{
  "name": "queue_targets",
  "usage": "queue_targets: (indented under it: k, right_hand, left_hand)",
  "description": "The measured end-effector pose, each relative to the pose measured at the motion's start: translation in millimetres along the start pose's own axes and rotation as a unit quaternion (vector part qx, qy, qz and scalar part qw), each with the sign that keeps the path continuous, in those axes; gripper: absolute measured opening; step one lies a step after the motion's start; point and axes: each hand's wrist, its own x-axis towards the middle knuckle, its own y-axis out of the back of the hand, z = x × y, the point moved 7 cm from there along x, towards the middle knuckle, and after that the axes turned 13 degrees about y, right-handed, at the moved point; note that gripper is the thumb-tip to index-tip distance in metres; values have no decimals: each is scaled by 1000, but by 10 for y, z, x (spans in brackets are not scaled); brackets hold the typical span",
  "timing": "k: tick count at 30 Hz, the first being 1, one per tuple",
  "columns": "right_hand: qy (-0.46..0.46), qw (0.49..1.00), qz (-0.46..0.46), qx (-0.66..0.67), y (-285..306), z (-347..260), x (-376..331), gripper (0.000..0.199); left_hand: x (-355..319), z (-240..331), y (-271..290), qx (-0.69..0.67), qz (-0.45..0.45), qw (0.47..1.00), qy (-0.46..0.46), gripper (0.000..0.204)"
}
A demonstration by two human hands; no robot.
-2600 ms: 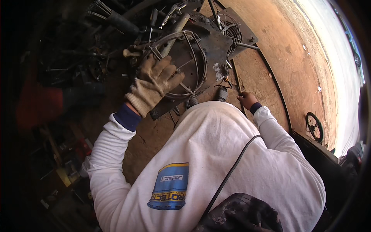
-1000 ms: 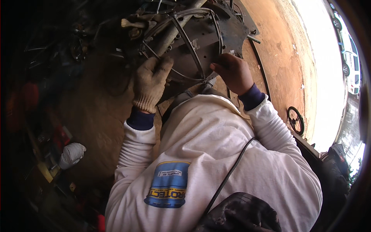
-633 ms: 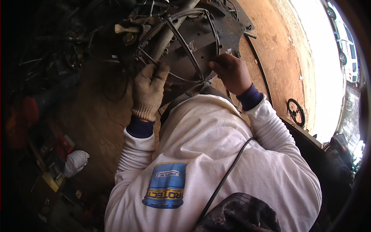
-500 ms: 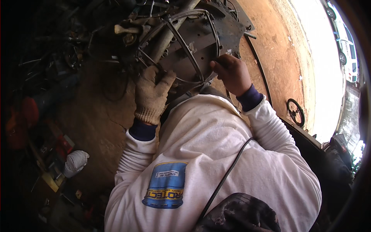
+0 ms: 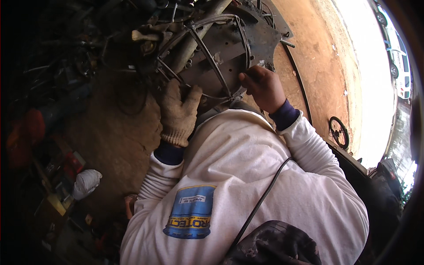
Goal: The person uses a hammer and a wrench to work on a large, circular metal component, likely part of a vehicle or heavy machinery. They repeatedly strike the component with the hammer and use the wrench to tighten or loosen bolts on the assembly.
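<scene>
A curved frame of thin dark metal rods (image 5: 207, 51), with a crossbar through its middle, rests over a dark metal plate (image 5: 265, 40) in front of me. My left hand (image 5: 179, 112), in a tan knitted glove, holds its near left side, the thumb lying along the lower rod and the fingertips partly hidden. At the near right side my bare right hand (image 5: 267, 90) is closed in a pinch on the frame's end. The exact grip is hidden by the curled fingers.
A thick pipe (image 5: 187, 53) lies under the frame. Dark metal scrap crowds the far left, with another tan glove (image 5: 145, 35) on it. A white bundle (image 5: 86, 184) lies at left. A bicycle wheel (image 5: 338, 132) and a parked white car (image 5: 399, 66) are at right.
My left hand has slid slightly right and its fingers look straighter. My right hand has dipped a little. A small skin-toned shape now shows beside my left sleeve.
</scene>
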Motion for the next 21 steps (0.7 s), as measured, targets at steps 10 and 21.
queue_targets:
  k: [10, 21]
  right_hand:
    - [135, 978, -61, -147, -38, -33, 52, 23]
    - [67, 994, -33, -75, 16, 22, 52, 29]
  left_hand:
    - [-35, -18, -7, 41, 40, 998, -33, 19]
    - [19, -224, 2, 52, 39, 998, -17, 21]
